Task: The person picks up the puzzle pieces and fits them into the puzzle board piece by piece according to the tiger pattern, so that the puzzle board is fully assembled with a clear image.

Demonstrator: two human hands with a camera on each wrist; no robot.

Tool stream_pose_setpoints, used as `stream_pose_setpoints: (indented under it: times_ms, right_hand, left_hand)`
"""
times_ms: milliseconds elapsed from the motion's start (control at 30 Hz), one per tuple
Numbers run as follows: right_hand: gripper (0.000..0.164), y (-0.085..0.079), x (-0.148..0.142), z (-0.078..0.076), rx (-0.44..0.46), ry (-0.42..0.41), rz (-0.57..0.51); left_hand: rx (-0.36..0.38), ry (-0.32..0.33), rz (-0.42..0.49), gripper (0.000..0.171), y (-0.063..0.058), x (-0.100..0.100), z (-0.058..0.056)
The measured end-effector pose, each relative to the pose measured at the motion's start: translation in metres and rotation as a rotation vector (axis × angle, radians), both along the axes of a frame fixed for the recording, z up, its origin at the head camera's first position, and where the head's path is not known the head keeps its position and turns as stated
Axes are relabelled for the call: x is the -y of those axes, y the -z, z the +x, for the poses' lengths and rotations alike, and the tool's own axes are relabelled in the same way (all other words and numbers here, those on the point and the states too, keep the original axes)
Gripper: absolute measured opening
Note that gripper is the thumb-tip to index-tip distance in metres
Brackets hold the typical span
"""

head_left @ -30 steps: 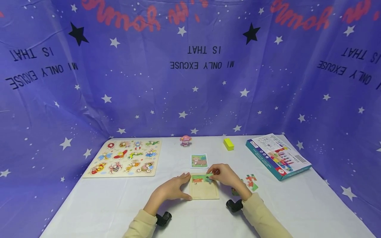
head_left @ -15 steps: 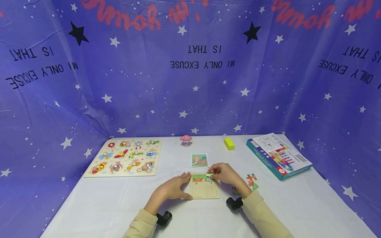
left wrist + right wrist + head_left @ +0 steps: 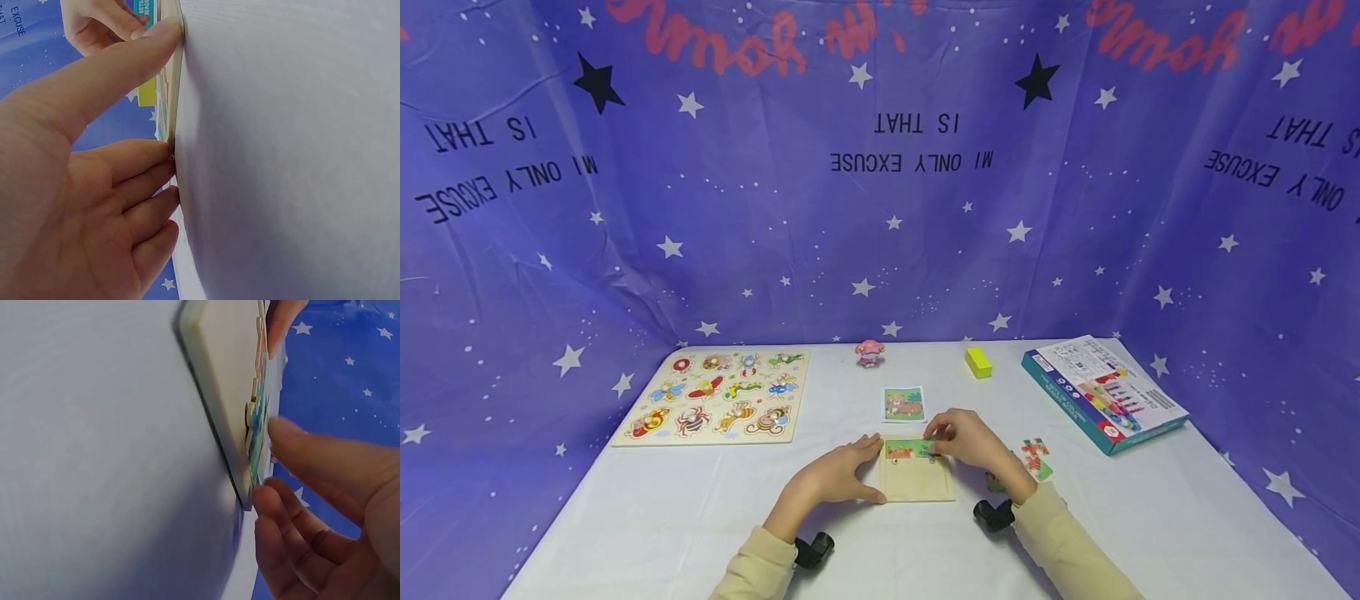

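A small wooden puzzle board (image 3: 916, 485) lies in front of me, with a strip of joined jigsaw pieces (image 3: 898, 450) along its far edge. My left hand (image 3: 833, 475) rests against the board's left edge, thumb at the near corner and nearly straight fingers at the far one. At the far right corner, my right hand (image 3: 967, 442) pinches a green-and-blue jigsaw piece (image 3: 257, 428) between thumb and fingertips. It lies nearly flat at the strip's end; the fingers partly cover it in the head view. Just beyond the board is a bear picture card (image 3: 903, 404).
Loose jigsaw pieces (image 3: 1036, 458) lie right of the board, partly behind the right forearm. An insect puzzle board (image 3: 715, 398) stands at left. Farther back are a pink figurine (image 3: 870, 353), a yellow block (image 3: 978, 362) and a teal box (image 3: 1103, 393).
Half a second ago the jigsaw piece was tilted up in the right fingers; now it sits flatter at the far right corner. The left hand has kept its place.
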State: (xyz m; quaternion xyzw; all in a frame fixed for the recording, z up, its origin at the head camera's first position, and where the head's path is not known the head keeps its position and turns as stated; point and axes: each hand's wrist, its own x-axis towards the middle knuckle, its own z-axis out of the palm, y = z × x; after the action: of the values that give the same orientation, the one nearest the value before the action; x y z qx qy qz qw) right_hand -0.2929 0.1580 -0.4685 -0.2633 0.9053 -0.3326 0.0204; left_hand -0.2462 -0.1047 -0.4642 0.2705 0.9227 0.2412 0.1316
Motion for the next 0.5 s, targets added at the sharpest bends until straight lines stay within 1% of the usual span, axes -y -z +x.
stream_pose_setpoints:
  times_ms: [167, 500]
  right_hand:
    - [0.021, -0.0018, 0.0004, 0.0020, -0.003, -0.023, 0.007]
    - [0.020, 0.0012, -0.0004, 0.0032, 0.004, -0.030, 0.001]
  left_hand:
    - [-0.001, -0.004, -0.003, 0.090, -0.0004, -0.0003, -0.0001]
    - [-0.004, -0.001, -0.004, 0.090, -0.0021, 0.0002, 0.0021]
